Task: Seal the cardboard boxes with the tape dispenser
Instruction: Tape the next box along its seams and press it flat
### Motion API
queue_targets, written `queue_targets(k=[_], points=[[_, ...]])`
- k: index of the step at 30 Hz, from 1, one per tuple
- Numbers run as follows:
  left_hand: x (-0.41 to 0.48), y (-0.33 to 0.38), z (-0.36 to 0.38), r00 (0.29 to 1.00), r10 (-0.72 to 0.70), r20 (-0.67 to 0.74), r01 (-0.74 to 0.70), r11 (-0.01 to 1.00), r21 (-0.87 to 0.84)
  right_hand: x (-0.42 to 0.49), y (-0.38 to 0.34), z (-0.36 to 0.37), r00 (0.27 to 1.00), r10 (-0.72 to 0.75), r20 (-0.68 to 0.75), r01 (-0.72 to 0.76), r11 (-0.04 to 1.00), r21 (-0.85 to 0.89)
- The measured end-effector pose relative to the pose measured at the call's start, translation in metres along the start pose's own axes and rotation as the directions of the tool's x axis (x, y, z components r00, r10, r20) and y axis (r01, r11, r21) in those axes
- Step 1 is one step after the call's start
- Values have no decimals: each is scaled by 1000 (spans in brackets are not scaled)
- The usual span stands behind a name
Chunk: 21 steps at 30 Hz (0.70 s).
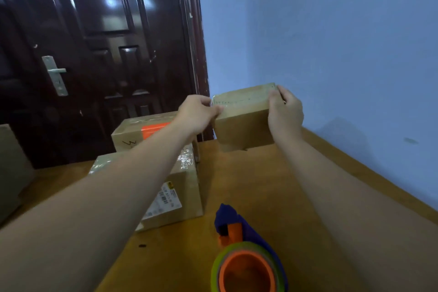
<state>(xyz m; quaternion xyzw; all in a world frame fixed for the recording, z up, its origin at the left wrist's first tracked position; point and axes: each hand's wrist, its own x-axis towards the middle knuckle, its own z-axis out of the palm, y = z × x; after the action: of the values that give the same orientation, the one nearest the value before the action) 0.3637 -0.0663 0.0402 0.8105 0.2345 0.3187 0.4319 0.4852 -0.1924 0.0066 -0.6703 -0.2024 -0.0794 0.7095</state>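
The left hand (196, 111) and right hand (285, 111) each curl round a top corner of a small box (244, 123) at the far end of the surface (260, 185); the dispenser (246, 258) lies nearer, untouched. A slack grip could let the box tip off the far edge.

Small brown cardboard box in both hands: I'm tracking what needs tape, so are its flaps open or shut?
Shut. The small brown cardboard box shows a flat, closed top, gripped between the left hand and right hand.
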Motion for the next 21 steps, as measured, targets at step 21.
queue_targets(k=[21], points=[[115,-84,17,986,-28,164,-123,538,834,74,110,91,898,203,391,-170,978,-117]])
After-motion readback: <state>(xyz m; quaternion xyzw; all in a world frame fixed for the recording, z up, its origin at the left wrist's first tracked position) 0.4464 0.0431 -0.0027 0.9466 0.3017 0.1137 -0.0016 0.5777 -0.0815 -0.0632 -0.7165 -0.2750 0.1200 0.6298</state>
